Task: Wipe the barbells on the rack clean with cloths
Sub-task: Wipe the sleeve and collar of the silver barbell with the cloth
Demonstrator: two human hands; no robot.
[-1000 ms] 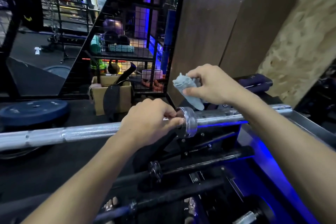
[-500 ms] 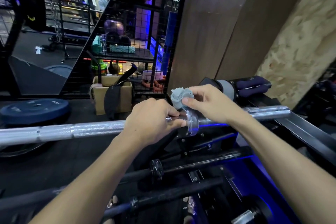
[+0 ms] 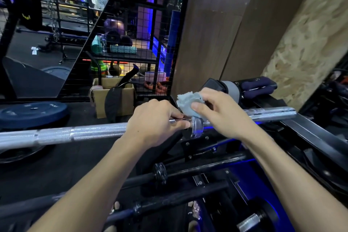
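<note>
A silver barbell (image 3: 71, 134) lies across the top of the black rack (image 3: 308, 137), its sleeve (image 3: 271, 112) pointing right. My left hand (image 3: 154, 124) grips the knurled shaft just left of the collar (image 3: 196, 128). My right hand (image 3: 220, 113) pinches a crumpled pale blue cloth (image 3: 185, 104) and holds it against the top of the collar. Two darker barbells (image 3: 188, 171) (image 3: 169, 201) lie on lower levels of the rack.
A dark blue weight plate (image 3: 32, 113) lies on the floor at left. A cardboard box (image 3: 113, 98) with a black strap stands behind the bar. A wire-mesh cage (image 3: 131, 43) holds gym gear. Wood panels (image 3: 226, 34) rise at right. People stand far back.
My right hand came down with the cloth from above the sleeve onto the collar. The left hand kept its grip on the shaft.
</note>
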